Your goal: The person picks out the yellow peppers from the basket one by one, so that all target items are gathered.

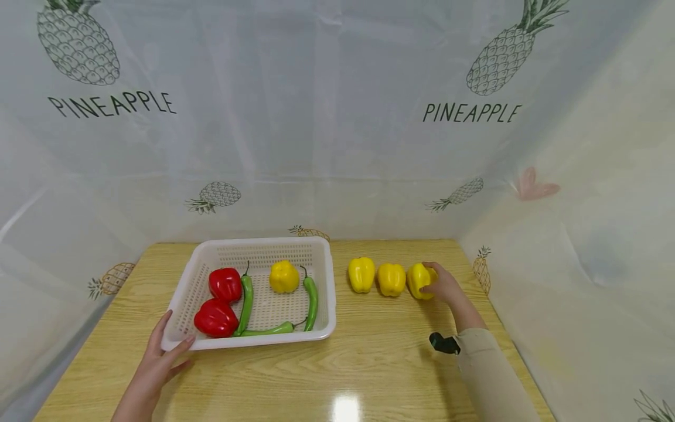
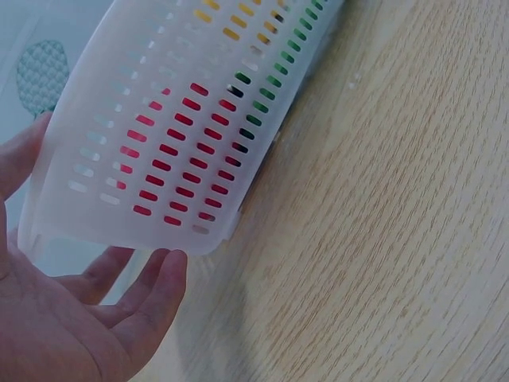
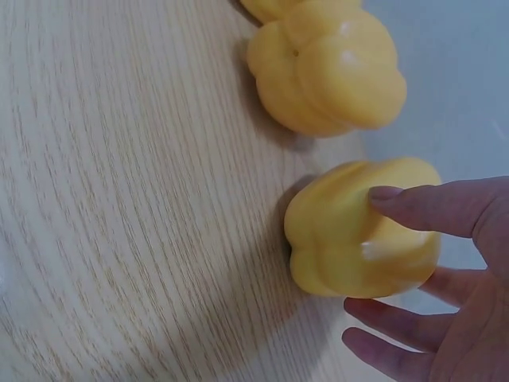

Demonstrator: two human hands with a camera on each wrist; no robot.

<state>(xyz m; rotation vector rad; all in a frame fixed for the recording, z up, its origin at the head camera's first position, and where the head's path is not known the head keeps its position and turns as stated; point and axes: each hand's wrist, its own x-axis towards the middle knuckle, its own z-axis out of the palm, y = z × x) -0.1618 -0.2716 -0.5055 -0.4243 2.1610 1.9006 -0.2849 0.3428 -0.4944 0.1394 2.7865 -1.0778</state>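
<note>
At its near left corner, a white plastic basket point(image 1: 181, 281) is held by my left hand point(image 1: 158, 354), with thumb and fingers to either side of the corner. Two red bell peppers point(image 1: 216, 318), several green chili peppers point(image 1: 311, 302) and one yellow bell pepper point(image 1: 284, 276) lie inside. On the table to the right, my right hand point(image 1: 445, 287) grips the rightmost yellow bell pepper point(image 3: 342, 231). In the right wrist view the thumb presses on its side, and the lower fingers reach beneath; part of their contact is hidden.
Two more yellow bell peppers, one by the basket point(image 1: 361, 274) and one in the middle point(image 1: 391, 279), stand in the same row. The wooden table point(image 1: 295, 381) meets a pineapple-print plastic sheet point(image 1: 337, 146) at the back and sides.
</note>
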